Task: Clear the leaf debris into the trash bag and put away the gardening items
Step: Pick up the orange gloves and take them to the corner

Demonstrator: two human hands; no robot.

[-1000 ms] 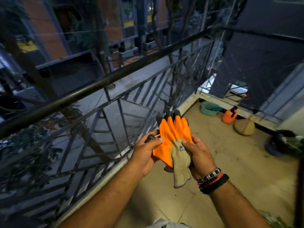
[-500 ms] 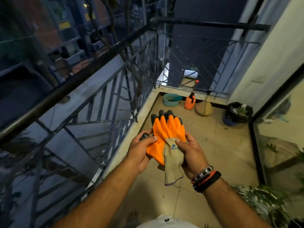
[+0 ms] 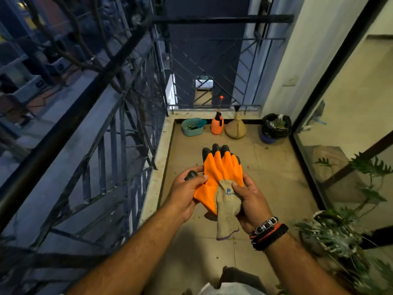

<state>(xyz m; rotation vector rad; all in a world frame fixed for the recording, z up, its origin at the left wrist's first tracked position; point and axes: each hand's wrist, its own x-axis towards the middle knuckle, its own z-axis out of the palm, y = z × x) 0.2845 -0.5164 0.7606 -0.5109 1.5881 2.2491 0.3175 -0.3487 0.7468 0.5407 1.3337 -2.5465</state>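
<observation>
Head view — two hands (image 3: 185, 194) (image 3: 251, 201) grip stacked gloves (image 3: 221, 177)

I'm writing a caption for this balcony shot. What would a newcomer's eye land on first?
The bright orange gardening gloves, stacked together and held in the middle between the left hand and right hand. Next, the far wall's row: a teal tub, an orange spray bottle and a black-lined trash bin at the right corner.
</observation>
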